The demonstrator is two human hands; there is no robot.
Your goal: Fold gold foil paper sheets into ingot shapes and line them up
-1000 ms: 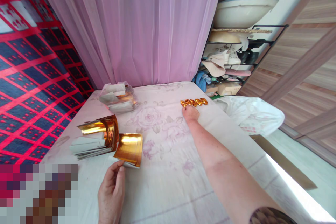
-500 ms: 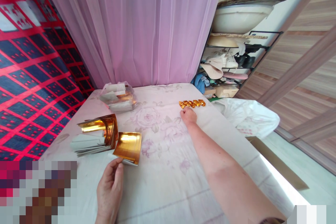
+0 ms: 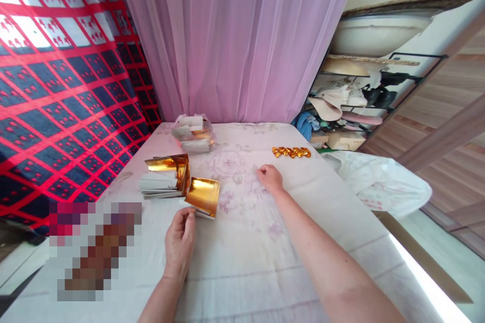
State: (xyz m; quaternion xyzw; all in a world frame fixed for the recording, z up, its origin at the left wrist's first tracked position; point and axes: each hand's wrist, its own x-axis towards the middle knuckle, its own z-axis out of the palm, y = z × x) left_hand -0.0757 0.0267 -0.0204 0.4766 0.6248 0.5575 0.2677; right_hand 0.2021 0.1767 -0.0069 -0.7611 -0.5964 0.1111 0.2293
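My left hand [image 3: 181, 234] pinches the near left corner of a small stack of gold foil paper [image 3: 203, 195] that lies on the floral cloth. Over the middle of the table, my right hand [image 3: 270, 177] has its fingers curled together; nothing shows in them. Beyond that hand, a short row of folded gold paper pieces [image 3: 291, 152] rests apart from it. Just left of the gold stack stands a thicker pile of gold and grey-white paper sheets [image 3: 163, 184], partly fanned and curved.
A clear plastic bag of paper [image 3: 192, 137] sits at the table's back left. Purple curtain [image 3: 235, 40] hangs behind. To the right are a loaded shelf rack [image 3: 352, 106], a white plastic bag [image 3: 390, 181] and a cardboard piece [image 3: 424, 257] on the floor.
My right hand has drawn back from the folded gold row toward me. My left hand still holds the gold paper's corner. The view has shifted, moving the scene rightward.
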